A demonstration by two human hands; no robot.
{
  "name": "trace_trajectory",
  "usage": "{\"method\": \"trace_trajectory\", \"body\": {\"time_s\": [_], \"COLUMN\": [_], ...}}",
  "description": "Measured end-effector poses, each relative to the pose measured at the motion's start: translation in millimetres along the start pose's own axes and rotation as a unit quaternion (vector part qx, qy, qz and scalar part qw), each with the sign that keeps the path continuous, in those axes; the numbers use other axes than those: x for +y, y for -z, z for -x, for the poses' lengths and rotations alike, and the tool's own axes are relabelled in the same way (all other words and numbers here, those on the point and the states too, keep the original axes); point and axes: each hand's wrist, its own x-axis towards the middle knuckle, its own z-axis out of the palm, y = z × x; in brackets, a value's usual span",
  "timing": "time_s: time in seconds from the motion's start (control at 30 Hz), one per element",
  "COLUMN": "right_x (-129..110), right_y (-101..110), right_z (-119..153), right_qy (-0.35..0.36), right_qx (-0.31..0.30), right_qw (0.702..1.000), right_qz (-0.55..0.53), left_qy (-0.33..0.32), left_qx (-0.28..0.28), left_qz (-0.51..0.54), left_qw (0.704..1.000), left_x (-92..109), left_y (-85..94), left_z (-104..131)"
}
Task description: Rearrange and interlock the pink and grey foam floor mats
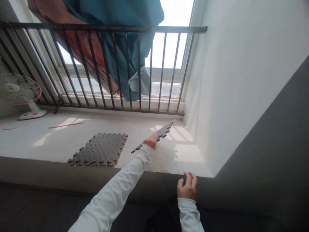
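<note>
My left hand [151, 141] grips a grey foam mat tile [164, 130] by its edge. The tile is tilted, seen nearly edge-on, above the white window ledge [142, 124], and its jagged interlocking edge shows. To the left, a stack of dark grey foam mat tiles [102, 149] with a raised pattern lies flat on the ledge; how many it holds I cannot tell. At the ledge's front edge my right hand [187, 187] hovers with fingers apart and slightly bent, holding nothing.
Behind the ledge runs a dark metal railing [120, 29], with a blue and pink curtain [116, 13] hanging at the window. A white fan [33, 111] stands at the left, and a thin stick [66, 125] lies nearby. A white wall [231, 64] bounds the right side.
</note>
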Motion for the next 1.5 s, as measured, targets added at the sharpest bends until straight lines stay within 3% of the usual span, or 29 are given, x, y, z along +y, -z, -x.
{"method": "trace_trajectory", "body": {"time_s": [0.13, 0.23, 0.3, 0.4, 0.57, 0.7, 0.83, 1.0, 1.27, 1.43, 1.5], "right_x": [1, -4, -9, -16, -23, -24, -23, -23, -24, -22, -21], "right_y": [-6, -9, -9, -9, -11, -15, -21, -29, -33, -32, -32], "right_z": [-1, -1, 1, 4, 6, 5, 4, 5, 5, 5, 4], "right_qy": [-0.007, -0.008, -0.007, -0.003, 0.004, 0.003, 0.009, 0.029, 0.044, 0.042, 0.038], "right_qx": [-0.030, -0.038, -0.044, -0.060, -0.096, -0.123, -0.135, -0.126, -0.115, -0.110, -0.110], "right_qw": [0.999, 0.999, 0.998, 0.997, 0.993, 0.988, 0.986, 0.987, 0.989, 0.991, 0.991], "right_qz": [0.017, 0.036, 0.042, 0.050, 0.075, 0.090, 0.100, 0.097, 0.085, 0.067, 0.064], "left_qy": [0.028, 0.009, 0.007, 0.051, 0.204, 0.222, 0.208, 0.231, 0.232, 0.284, 0.263], "left_qx": [0.126, 0.184, 0.193, 0.152, -0.026, -0.133, -0.155, -0.162, -0.192, -0.236, -0.232], "left_qz": [-0.034, -0.077, -0.103, -0.140, -0.163, -0.148, -0.148, -0.147, -0.145, -0.158, -0.167], "left_qw": [0.991, 0.980, 0.976, 0.977, 0.965, 0.954, 0.955, 0.948, 0.942, 0.916, 0.921], "left_x": [-71, -123, -154, -191, -236, -260, -276, -278, -264, -251, -242], "left_y": [56.4, 77.2, 81.4, 72.1, 27.7, 0.0, -4.9, -4.7, -16.8, -7.0, -3.4], "left_z": [-9, 10, 30, 65, 126, 160, 168, 160, 158, 140, 128]}}
